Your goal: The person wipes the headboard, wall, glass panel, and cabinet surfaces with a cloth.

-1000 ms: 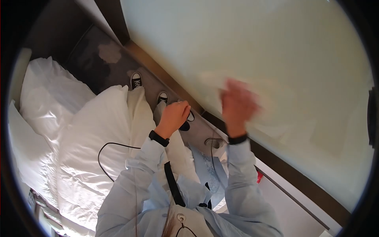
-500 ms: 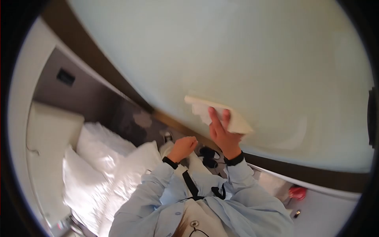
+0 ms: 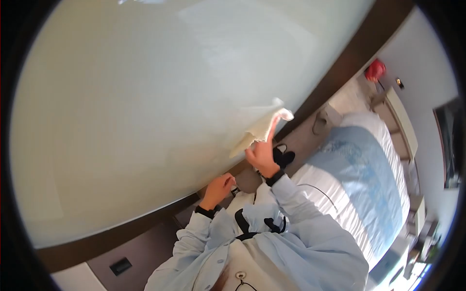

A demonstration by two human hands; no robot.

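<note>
My right hand (image 3: 263,156) holds a cream cloth (image 3: 262,128) against a large frosted glass panel (image 3: 121,111), its fingers behind and along the cloth. The cloth is partly folded, with its edges sticking out past the fingers. Near the panel's lower frame, my left hand (image 3: 218,190) is raised with its fingers curled together. It touches neither the cloth nor my right hand, and whether anything small is inside it cannot be made out.
A bed with a blue runner (image 3: 361,169) stands at the right. Beyond it are a wall-mounted screen (image 3: 449,140) and a red object (image 3: 375,71). Black shoes (image 3: 284,157) are on the floor below my right hand. A dark frame (image 3: 121,237) edges the panel.
The view has swung round, so the blue-runner bed now shows at the right and the white bedding at the left is gone. My right hand and the cloth have shifted and turned along the glass.
</note>
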